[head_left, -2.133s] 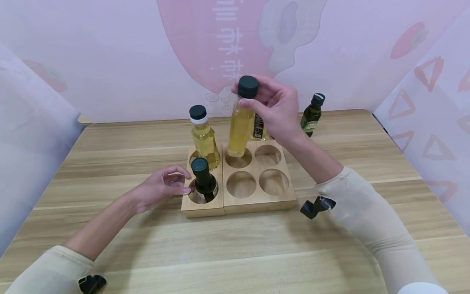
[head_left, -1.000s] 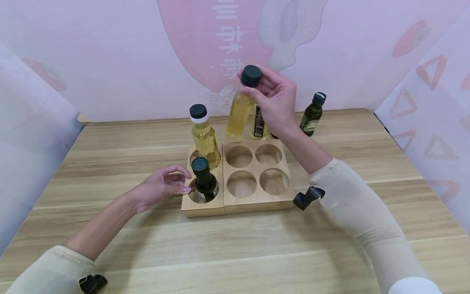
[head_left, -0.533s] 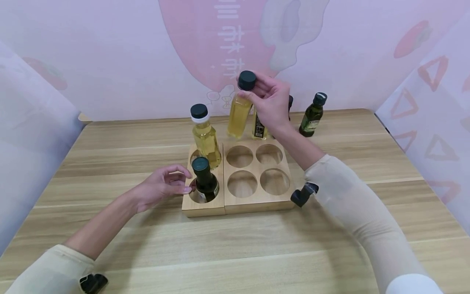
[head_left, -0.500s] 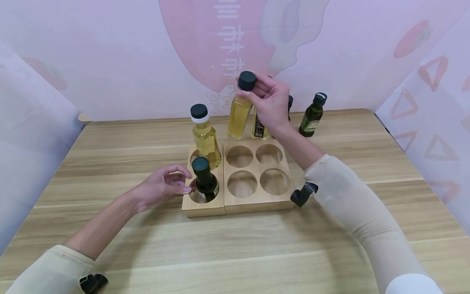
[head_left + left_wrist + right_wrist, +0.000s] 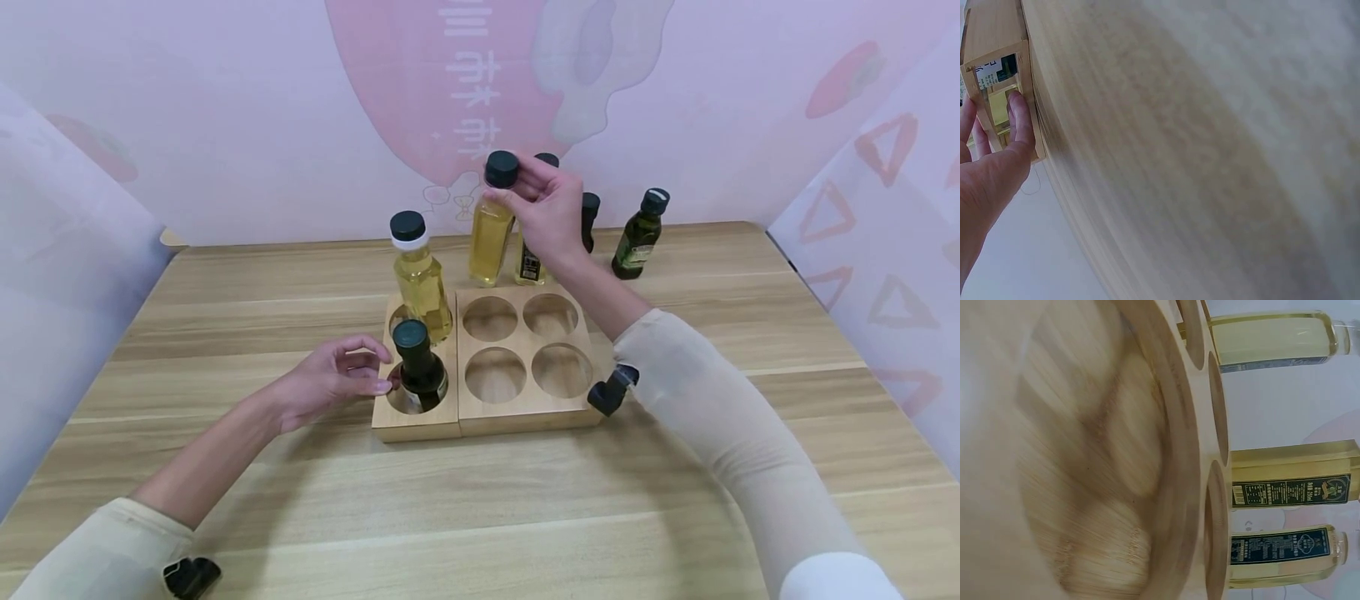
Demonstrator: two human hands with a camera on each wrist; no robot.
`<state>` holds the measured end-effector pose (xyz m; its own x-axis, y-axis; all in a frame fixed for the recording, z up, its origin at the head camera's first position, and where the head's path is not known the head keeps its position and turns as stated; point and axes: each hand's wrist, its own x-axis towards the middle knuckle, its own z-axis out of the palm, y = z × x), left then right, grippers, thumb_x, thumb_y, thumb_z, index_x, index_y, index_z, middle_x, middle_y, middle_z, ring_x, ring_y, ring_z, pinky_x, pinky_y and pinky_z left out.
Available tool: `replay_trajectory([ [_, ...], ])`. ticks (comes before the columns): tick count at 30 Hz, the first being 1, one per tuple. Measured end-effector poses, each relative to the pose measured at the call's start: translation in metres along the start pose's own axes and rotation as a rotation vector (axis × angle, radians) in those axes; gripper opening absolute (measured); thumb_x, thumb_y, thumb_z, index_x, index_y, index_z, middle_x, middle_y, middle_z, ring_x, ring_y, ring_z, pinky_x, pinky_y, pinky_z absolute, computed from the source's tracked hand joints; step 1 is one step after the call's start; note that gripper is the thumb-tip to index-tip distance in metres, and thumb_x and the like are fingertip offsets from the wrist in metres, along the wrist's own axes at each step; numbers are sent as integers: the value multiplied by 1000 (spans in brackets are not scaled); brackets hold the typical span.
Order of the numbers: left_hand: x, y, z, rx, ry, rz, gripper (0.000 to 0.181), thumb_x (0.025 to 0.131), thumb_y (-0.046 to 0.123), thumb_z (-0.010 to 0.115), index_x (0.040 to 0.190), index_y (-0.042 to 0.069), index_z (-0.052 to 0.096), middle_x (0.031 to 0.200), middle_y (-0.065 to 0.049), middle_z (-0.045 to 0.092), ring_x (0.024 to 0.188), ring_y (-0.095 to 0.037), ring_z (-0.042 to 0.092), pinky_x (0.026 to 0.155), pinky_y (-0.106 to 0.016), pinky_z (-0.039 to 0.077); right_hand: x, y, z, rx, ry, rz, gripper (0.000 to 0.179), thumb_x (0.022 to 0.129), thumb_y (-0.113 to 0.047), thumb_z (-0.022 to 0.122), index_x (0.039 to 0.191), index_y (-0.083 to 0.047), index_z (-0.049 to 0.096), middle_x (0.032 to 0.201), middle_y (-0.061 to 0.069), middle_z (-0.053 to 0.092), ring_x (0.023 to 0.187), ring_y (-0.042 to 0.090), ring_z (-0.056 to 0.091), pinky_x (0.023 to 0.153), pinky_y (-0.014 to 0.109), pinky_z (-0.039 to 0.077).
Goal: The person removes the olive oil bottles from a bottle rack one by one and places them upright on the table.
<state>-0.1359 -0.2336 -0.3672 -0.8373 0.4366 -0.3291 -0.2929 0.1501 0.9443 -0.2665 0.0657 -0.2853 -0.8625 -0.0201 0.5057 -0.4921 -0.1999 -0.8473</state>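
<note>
My right hand [image 5: 551, 212] holds a bottle of yellow oil [image 5: 491, 237] near its dark cap, upright just behind the wooden racks. Its base is at the tabletop; contact cannot be made out. Beside it stands another labelled yellow oil bottle [image 5: 530, 265], partly hidden by the hand. My left hand [image 5: 330, 383] touches the left side of the two-hole rack [image 5: 416, 432] with loosely bent fingers [image 5: 1019, 119]. That rack holds a dark green bottle [image 5: 422, 367] in front and a yellow oil bottle [image 5: 422, 287] behind. The four-hole rack [image 5: 528, 421] adjoins it on the right, its holes bare.
A small dark green bottle [image 5: 637, 237] stands at the back right. Another dark-capped bottle [image 5: 589, 221] is mostly behind my right wrist. A printed pink backdrop [image 5: 300, 125] rises along the table's far edge. Wood-grain tabletop [image 5: 480, 517] lies in front of the racks.
My right hand lifted the yellow oil bottle from over the four-hole rack's back left hole, carried it back, then lowered it behind the rack. My left hand stayed put.
</note>
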Motion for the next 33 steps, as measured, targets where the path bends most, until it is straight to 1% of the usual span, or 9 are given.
replay_trajectory([
  [4, 0, 0, 0, 6, 1, 4, 24, 93, -1, 74, 109, 14, 63, 105, -9, 51, 99, -20, 52, 87, -29, 54, 0, 5, -1, -15, 13, 28, 46, 83, 18, 76, 127, 13, 64, 115, 27, 70, 94, 16, 77, 88, 32, 60],
  [9, 0, 0, 0, 9, 5, -3, 25, 93, -1, 74, 109, 13, 63, 107, -10, 50, 100, -20, 51, 87, -29, 54, 0, 7, -1, -58, 19, 44, 47, 83, 14, 78, 128, 11, 65, 114, 26, 71, 94, 17, 77, 88, 31, 60],
  [17, 0, 1, 0, 11, 14, -11, 25, 93, 0, 74, 110, 13, 62, 109, -9, 50, 102, -20, 50, 88, -29, 54, 3, 11, 2, -110, 2, 30, 44, 82, 13, 80, 124, 9, 69, 112, 25, 72, 97, 22, 77, 88, 32, 60],
  [22, 1, 0, 1, 15, 14, -10, 25, 93, 0, 75, 111, 12, 62, 109, -9, 52, 102, -20, 51, 88, -29, 54, 4, 13, 3, -155, -3, 46, 42, 82, 9, 82, 122, 7, 71, 111, 24, 73, 100, 23, 76, 90, 31, 59],
  [28, 2, -1, 0, 17, 11, -9, 26, 93, 0, 74, 112, 11, 61, 109, -9, 52, 101, -20, 52, 87, -29, 54, 7, 15, 5, -195, -27, 62, 43, 83, 7, 82, 124, 5, 71, 113, 23, 73, 103, 26, 75, 91, 31, 59],
  [33, 2, 0, 0, 18, 13, -6, 26, 93, 0, 74, 113, 11, 61, 110, -10, 53, 101, -20, 52, 88, -29, 54, 11, 16, 6, -224, -13, 116, 44, 83, 3, 84, 126, 2, 71, 114, 19, 74, 105, 23, 75, 93, 29, 58],
])
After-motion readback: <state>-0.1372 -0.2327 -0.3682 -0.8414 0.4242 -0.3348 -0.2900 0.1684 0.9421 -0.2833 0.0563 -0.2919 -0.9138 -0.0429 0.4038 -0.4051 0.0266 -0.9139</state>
